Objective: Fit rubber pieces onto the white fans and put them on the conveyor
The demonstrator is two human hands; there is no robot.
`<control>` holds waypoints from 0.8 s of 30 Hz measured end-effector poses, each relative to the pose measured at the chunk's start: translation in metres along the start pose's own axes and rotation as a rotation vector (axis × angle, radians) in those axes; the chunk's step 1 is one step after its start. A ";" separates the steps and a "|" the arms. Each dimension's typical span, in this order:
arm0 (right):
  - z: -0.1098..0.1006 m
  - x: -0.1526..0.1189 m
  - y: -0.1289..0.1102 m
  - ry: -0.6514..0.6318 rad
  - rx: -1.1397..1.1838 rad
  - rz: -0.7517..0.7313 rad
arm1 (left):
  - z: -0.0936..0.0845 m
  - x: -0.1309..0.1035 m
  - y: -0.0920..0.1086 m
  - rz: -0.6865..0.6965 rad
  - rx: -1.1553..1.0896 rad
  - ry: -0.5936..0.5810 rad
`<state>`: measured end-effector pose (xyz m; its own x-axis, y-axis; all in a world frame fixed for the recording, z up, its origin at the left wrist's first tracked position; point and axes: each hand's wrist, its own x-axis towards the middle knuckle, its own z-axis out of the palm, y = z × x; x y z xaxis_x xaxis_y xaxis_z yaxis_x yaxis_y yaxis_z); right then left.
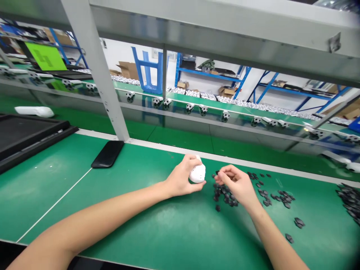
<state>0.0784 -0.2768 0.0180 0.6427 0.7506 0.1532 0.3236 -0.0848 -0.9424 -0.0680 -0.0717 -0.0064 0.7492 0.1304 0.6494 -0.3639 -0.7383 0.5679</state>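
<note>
A white rounded plastic part (pixel 198 173) is gripped between the thumb and fingers of my left hand (pixel 187 175), above the green tabletop (pixel 157 232). Just right of it, my right hand (pixel 234 183) pinches a small black piece (pixel 217 173) at its fingertips. Beneath and beside that hand lies a loose pile of small black pieces (pixel 223 193), partly covered by the hand. More black pieces (pixel 284 198) are scattered to its right.
A black phone (pixel 108 154) lies left, near a grey metal post (pixel 112 101) and a black tray (pixel 25 135). A heap of black pieces (pixel 350 200) sits at the right edge. Beyond the ledge, black-and-white ball-shaped parts (pixel 189 107) line the conveyor. An overhead grey beam (pixel 225 26) crosses the view.
</note>
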 end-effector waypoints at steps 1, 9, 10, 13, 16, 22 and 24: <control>0.003 -0.002 -0.003 -0.029 0.031 -0.007 | 0.003 0.000 0.000 -0.047 -0.041 0.015; 0.040 -0.017 -0.010 -0.087 -0.085 -0.161 | 0.007 -0.003 0.010 -0.405 -0.104 -0.225; 0.042 -0.018 -0.010 -0.068 -0.125 -0.178 | 0.006 -0.003 0.012 -0.421 -0.106 -0.249; 0.046 -0.020 -0.009 -0.013 -0.240 -0.234 | 0.002 -0.002 0.017 -0.382 -0.103 -0.250; 0.043 -0.018 -0.008 0.020 -0.307 -0.263 | -0.001 -0.002 0.021 -0.368 -0.086 -0.244; 0.033 -0.012 -0.008 0.016 -0.389 -0.195 | 0.003 -0.006 0.016 -0.325 -0.039 -0.240; 0.033 -0.012 -0.008 0.005 -0.403 -0.180 | 0.003 -0.008 0.014 -0.321 -0.028 -0.253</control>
<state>0.0456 -0.2634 0.0137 0.5546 0.7737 0.3064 0.6750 -0.2030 -0.7094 -0.0779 -0.0853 -0.0049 0.9382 0.1816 0.2945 -0.1020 -0.6680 0.7371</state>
